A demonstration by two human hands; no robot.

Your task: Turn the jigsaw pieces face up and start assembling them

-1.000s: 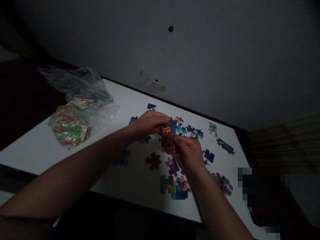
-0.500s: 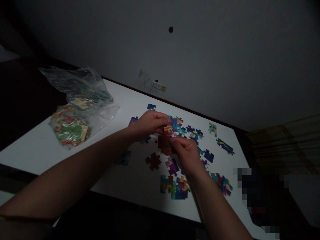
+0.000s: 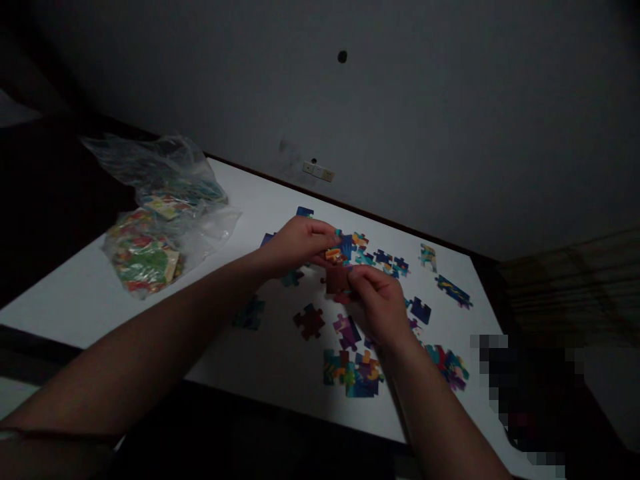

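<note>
My left hand (image 3: 304, 245) is closed on a blue and orange jigsaw puzzle piece (image 3: 346, 247), held above the table. Just below and to the right, my right hand (image 3: 379, 299) pinches another puzzle piece (image 3: 337, 280) with its plain brown side towards me. The two held pieces are close together; whether they touch I cannot tell. Beneath and around the hands lie several loose pieces, among them a brown-backed piece (image 3: 309, 322) and a purple piece (image 3: 347, 331). A joined cluster of pieces (image 3: 361, 379) rests near the front edge.
Clear plastic bags with colourful pieces (image 3: 145, 260) lie on the left of the white table (image 3: 225, 363). A joined strip (image 3: 453, 291) and another cluster (image 3: 449, 367) are at the right. Behind the table stands a wall with a socket panel (image 3: 319, 171).
The right hand has moved slightly up and right with its brown-backed piece. The left hand keeps hold of its piece, almost in place. The view has shifted a little.
</note>
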